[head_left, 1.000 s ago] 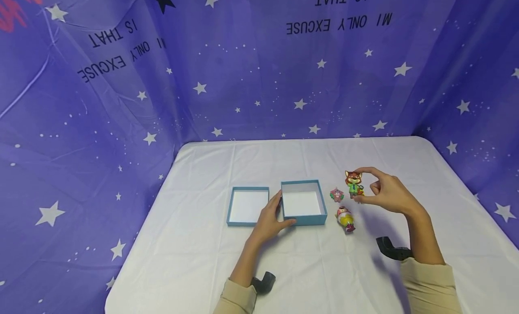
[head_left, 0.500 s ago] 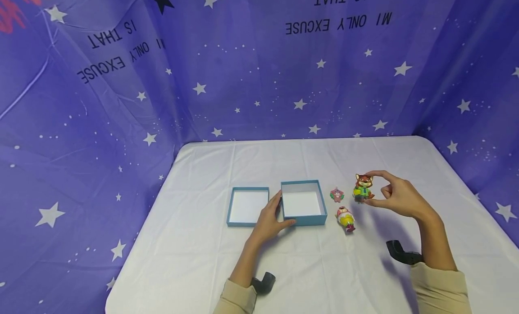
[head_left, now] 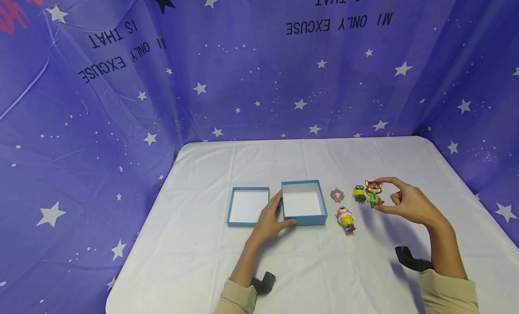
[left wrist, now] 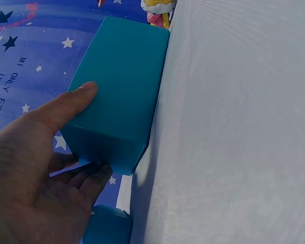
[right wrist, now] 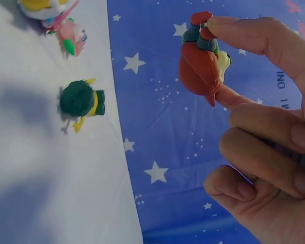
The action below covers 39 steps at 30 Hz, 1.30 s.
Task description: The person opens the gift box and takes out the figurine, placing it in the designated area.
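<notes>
My right hand [head_left: 411, 203] pinches a fox figurine [head_left: 374, 192] in a green shirt between thumb and index finger. The right wrist view shows the fox [right wrist: 197, 71] from below and behind, raised off the table. Just left of it stands a small yellow Minion figurine [head_left: 359, 193]. My left hand [head_left: 268, 220] holds the near left corner of a blue box [head_left: 310, 220], thumb on the front wall and fingers along the left side. Seen from above, the box has a white inside with nothing in it. In the left wrist view, the thumb lies flat against the box wall [left wrist: 124, 76].
A shallow blue lid [head_left: 248, 224], inside facing up, lies left of the box. Right of the box are a small pink figurine [head_left: 337, 195] and a figurine in yellow [head_left: 346, 219] lying on its back. A starry purple curtain [head_left: 259, 79] surrounds the white table [head_left: 182, 260].
My right hand has moved right and toward me with the fox figurine. The Minion figurine, mostly hidden behind the fox before, now shows fully. My left hand and the box have stayed put.
</notes>
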{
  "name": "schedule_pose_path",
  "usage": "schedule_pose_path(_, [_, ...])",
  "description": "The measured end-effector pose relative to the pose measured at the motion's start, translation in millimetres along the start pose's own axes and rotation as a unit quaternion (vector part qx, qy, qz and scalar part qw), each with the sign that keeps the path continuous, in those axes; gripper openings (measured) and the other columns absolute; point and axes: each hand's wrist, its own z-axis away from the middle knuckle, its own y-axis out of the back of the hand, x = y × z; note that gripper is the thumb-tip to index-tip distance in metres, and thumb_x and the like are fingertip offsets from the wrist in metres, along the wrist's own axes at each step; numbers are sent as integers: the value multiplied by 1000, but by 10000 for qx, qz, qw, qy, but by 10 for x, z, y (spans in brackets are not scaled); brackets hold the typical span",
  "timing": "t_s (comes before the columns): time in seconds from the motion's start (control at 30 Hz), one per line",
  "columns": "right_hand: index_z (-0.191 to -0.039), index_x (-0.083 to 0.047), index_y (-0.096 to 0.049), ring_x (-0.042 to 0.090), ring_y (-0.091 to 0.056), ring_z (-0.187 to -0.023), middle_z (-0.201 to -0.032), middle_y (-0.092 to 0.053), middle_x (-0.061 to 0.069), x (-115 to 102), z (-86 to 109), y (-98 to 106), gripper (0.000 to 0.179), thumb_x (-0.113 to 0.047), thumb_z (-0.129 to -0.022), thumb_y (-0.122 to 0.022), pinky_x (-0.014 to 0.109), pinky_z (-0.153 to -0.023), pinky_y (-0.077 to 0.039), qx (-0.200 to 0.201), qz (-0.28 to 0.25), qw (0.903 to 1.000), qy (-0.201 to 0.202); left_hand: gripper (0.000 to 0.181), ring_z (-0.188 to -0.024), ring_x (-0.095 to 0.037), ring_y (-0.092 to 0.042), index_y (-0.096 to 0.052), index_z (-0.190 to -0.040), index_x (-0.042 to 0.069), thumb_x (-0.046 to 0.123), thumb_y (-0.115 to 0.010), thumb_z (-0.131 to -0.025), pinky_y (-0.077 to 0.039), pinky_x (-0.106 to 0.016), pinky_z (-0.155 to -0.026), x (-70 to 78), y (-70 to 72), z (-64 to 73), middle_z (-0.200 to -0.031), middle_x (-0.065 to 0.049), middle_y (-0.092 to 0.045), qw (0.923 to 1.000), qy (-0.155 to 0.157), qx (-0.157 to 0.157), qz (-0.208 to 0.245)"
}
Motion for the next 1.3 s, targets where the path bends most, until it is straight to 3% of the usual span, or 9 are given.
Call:
schedule_pose_path(0.5, [-128,-19,-47,3,-25,-44,-53,-26,-9,254,141,-114,69,-31,-69,-81,24,-37,-24,-209,-123,9993,-278,96,-134,-25,-28,-20,-147,7,38,-75,-75,-27,-37,-108,-8,-3,-4,-148,-12,-27,10000,3,-63,0])
schedule_pose_path(1.3, [-130,-14,-45,5,-28,-43,-52,-31,-7,515,157,-431,73,-29,-68,-82,22,-37,-27,-685,-586,9944,-551,95,-134,-27,-28,-20,-147,5,38,-74,-76,-28,-38,-108,9,16,3,-148,-13,-27,10000,-45,-61,22])
